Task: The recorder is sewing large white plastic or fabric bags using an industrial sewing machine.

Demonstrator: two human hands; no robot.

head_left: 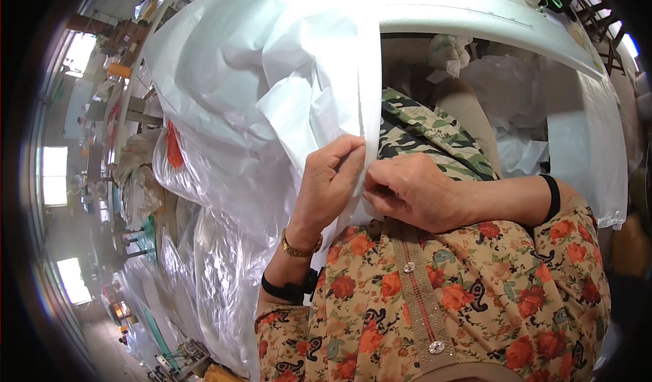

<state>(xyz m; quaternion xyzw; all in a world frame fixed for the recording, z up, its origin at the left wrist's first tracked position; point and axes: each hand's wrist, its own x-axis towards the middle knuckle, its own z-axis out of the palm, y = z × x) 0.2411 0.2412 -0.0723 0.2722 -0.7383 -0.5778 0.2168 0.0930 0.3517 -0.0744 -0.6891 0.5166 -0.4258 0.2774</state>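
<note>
Closest to the camera is the person's floral blouse, orange with red flowers, with a beaded strip down its front. Just above it the two hands meet at the chest. The left hand, wearing a gold bracelet and a black wristband, is closed with fingertips pinched on the edge of a white woven fabric strap. The right hand, a black band on its wrist, is curled shut on the same strap edge, touching the left. The work appears to be at the stage of folding or lining up the strap's end; the next move likely calls for a firm, even crease held by both thumbs. Behind the hands lies a camouflage cloth. Farther off, a large white woven bag drapes down from a sewing table, and clear plastic sheeting hangs to the left.
</note>
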